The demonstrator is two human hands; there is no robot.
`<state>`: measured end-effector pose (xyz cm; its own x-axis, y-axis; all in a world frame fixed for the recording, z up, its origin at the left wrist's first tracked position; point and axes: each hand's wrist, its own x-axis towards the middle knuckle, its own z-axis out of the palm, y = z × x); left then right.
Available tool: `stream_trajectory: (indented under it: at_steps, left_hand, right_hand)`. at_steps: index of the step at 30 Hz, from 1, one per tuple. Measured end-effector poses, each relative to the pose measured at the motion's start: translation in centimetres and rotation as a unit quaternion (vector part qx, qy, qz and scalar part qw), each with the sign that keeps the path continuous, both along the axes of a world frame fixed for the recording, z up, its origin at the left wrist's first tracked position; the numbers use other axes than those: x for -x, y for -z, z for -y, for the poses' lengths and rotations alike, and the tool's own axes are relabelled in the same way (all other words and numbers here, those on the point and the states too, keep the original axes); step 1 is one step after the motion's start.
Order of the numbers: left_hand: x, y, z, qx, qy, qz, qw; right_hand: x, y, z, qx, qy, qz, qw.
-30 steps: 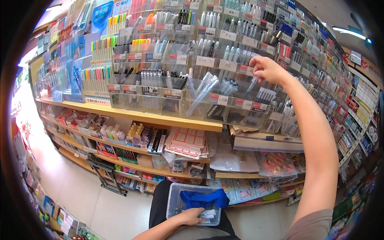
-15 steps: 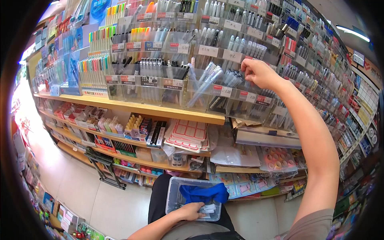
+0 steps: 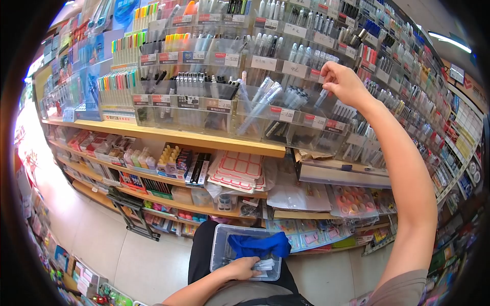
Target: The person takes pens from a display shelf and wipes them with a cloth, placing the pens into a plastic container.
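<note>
My right hand [image 3: 346,86] is raised at the pen rack, thumb and fingertips pinched on the upper end of a clear pen [image 3: 320,99]. The pen slants downward over a compartment of the clear acrylic rack [image 3: 204,117]. Dark-capped pens [image 3: 295,97] stand in the compartment to its left. Low in front of me, a clear plastic box [image 3: 218,250] rests on my lap. Inside it, my left hand [image 3: 242,268] is closed over a bunch of pale pens [image 3: 264,265]; part of the bunch is hidden under the fingers. A blue cloth [image 3: 259,245] lies beside them in the box.
Price tags [image 3: 218,105] line the rack fronts. Beneath is a wooden shelf edge [image 3: 168,139], with label sheets [image 3: 237,171] and stationery on lower shelves. A black folding stand [image 3: 133,214] leans against the shelves at left. More goods crowd the lower left.
My right hand has shifted slightly right, and a clear pen now shows in its fingertips. My left hand and the box stay almost the same.
</note>
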<state>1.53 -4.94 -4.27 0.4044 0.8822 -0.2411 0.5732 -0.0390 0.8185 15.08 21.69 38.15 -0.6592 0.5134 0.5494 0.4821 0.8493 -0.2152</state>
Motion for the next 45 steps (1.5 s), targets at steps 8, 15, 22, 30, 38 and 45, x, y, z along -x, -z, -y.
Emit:
stream_trajectory:
  at_steps: [8,15,22,30,38,45]
  left_hand:
    - [0.1,-1.3,0.1,0.035,0.012,-0.016,0.999]
    - [0.1,-1.1,0.0,0.026,0.013,-0.016,0.999]
    - [0.1,-1.2,0.0,0.033,0.02,-0.025,0.999]
    - [0.1,-0.5,0.2,0.006,0.006,-0.007,1.0]
    - [0.0,-0.4,0.2,0.006,0.002,-0.011,1.0]
    - [0.2,-0.9,0.3,0.026,0.013,-0.018,0.999]
  right_hand:
    - [0.2,1.0,0.3,0.041,0.006,0.051,0.998]
    - [0.2,0.3,0.0,0.047,-0.003,0.046,0.998]
    - [0.0,-0.1,-0.7,0.09,0.001,0.056,0.994]
    - [0.9,1.6,-0.9,0.051,-0.014,0.113,0.992]
    - [1.6,0.4,-0.2,0.072,0.074,0.144,0.984]
    - [1.8,0.9,0.0,0.024,0.095,0.11,0.989]
